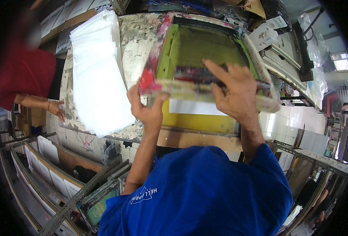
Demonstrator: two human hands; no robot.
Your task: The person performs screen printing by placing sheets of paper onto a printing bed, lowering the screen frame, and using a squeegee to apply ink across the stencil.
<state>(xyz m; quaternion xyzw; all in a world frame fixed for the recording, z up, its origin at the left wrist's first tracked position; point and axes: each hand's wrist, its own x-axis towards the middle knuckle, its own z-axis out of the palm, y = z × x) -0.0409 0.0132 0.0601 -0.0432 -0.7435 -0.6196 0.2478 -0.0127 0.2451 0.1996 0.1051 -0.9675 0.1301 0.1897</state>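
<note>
A screen-printing frame (149, 80) with green-edged mesh and red ink stains is tilted, its near edge raised and blurred. My left hand (147, 112) grips its near left corner, thumb and fingers on either side of the edge. Over the near part of the mesh, my right hand (239, 92) is closed around a dark, ink-stained squeegee (191, 74), with the index finger stretched along it. Below the raised edge, a white sheet (197, 107) lies on a yellow printing base (201, 122). The fingers under the squeegee are partly hidden.
A fanned stack of white paper (97, 78) covers the worn table (136, 35) to the left. Beyond it stands another person in a red shirt (24, 74), one hand near the table's edge. Metal racks (65, 210) fill the lower left; a shelf (288, 67) stands at right.
</note>
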